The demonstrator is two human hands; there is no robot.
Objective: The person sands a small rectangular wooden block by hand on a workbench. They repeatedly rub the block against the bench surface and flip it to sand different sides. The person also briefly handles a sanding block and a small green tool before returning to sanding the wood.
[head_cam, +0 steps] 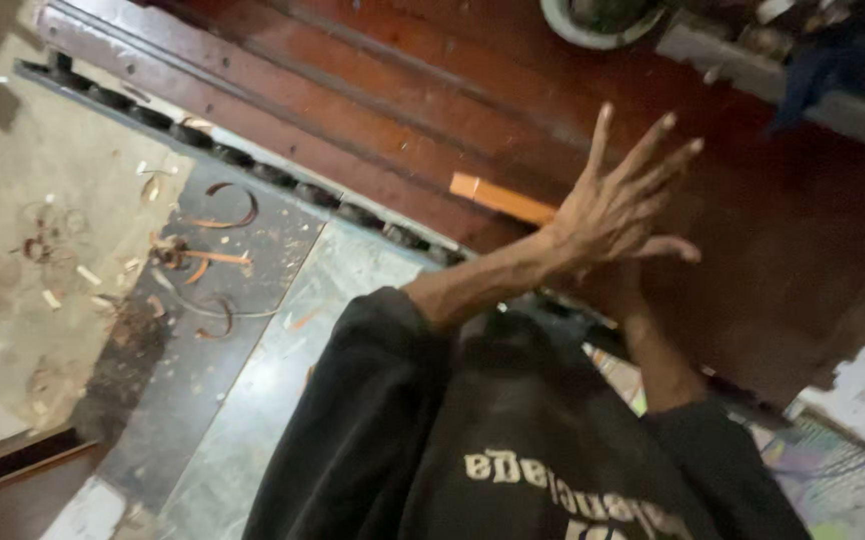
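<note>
Two hands [617,215] crossed, fingers spread, over wood panel [372,90]

Single head view, tilted, looking steeply down past own dark sleeves, close on raised hand [607,215], wooden panel [432,90], floor [42,200].

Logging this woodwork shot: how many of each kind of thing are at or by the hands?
Reddish wood panel: 1
Pale wood strip: 1
Left hand, fingers spread: 1
Right hand, mostly hidden under it: 1
Total: 4
</note>
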